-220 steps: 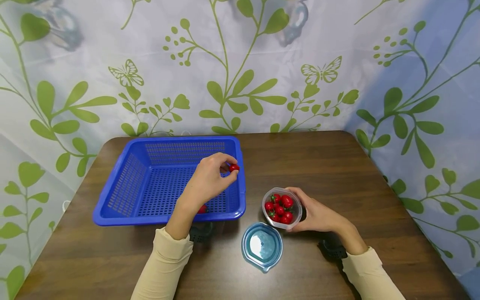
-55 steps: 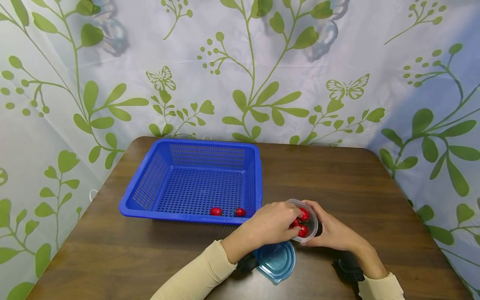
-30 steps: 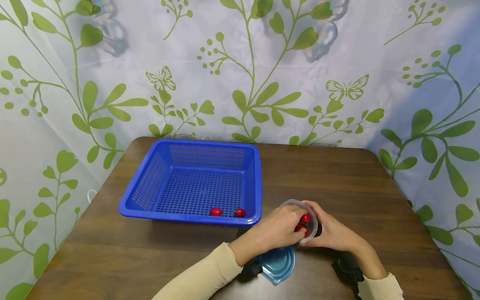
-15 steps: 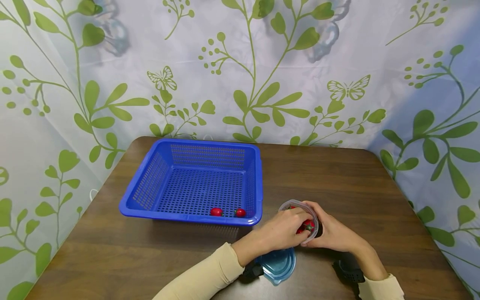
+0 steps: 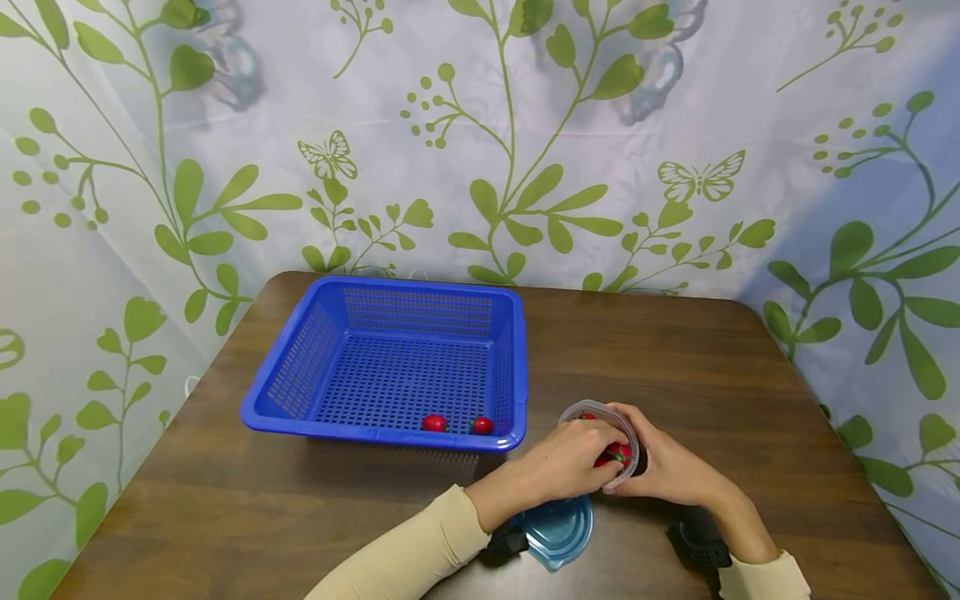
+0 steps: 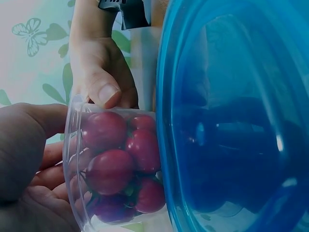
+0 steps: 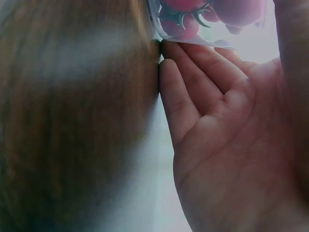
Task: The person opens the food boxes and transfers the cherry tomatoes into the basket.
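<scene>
In the head view, my right hand grips a small clear plastic container from its right side. Its fingers lie along the container's wall in the right wrist view. My left hand reaches over the rim from the left, fingers bent down inside. A red cherry tomato shows between its thumb and forefinger. More cherry tomatoes fill the container, seen through its wall in the left wrist view. Below the left wrist lies a round blue lid, partly hidden by that arm.
A blue perforated basket stands left on the wooden table. Near its front wall lie two red cherry tomatoes, one in the middle and one at the right corner. A patterned cloth hangs behind the table.
Several seconds ago my left hand held a cherry tomato over the basket's right edge; it is now inside the container. Over the last second its fingers shifted slightly among the tomatoes.
</scene>
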`<state>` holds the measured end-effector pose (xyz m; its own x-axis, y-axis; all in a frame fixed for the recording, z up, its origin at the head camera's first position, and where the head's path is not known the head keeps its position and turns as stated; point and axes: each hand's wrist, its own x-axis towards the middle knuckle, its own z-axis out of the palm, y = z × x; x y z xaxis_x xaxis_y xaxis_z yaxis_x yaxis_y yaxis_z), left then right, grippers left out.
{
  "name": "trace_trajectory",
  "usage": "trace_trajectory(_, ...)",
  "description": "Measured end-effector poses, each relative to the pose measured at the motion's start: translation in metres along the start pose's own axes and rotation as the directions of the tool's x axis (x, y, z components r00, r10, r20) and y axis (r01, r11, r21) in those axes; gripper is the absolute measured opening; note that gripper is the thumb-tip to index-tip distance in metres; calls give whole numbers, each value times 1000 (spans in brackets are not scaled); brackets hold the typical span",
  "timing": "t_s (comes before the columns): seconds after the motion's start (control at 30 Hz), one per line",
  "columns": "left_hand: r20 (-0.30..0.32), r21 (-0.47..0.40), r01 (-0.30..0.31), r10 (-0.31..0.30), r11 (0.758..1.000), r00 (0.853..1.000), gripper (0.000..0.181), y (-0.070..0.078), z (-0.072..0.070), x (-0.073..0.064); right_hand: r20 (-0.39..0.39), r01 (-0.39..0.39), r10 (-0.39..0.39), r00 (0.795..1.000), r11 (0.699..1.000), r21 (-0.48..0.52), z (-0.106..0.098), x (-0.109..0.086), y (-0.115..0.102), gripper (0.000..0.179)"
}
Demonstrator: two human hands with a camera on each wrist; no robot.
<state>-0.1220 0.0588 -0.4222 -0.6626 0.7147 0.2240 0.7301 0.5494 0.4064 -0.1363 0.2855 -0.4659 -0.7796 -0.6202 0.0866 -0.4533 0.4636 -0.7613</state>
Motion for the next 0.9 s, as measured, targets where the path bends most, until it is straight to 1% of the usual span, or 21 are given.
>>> trace_trajectory(0.13, 3, -2, 7, -7, 1000, 1000, 22, 0, 1, 0, 1, -6, 6, 1000, 1000, -3, 0, 0, 1, 98)
trace_trajectory(0.4, 4, 23, 18, -18, 1000, 1000, 24, 0, 3, 0, 4, -3, 3, 1000, 1000, -3, 0, 0, 1, 98)
trace_trajectory(0.63, -6, 20, 4, -4, 1000, 1000, 23, 0, 1, -1, 8, 14, -14, 1000, 1000, -1, 0, 0, 0, 98)
trace_trajectory(0.9, -19, 35, 7, -7, 999, 1000, 26, 0, 2, -1, 10, -12, 12, 1000, 1000, -7, 0, -1, 0, 98)
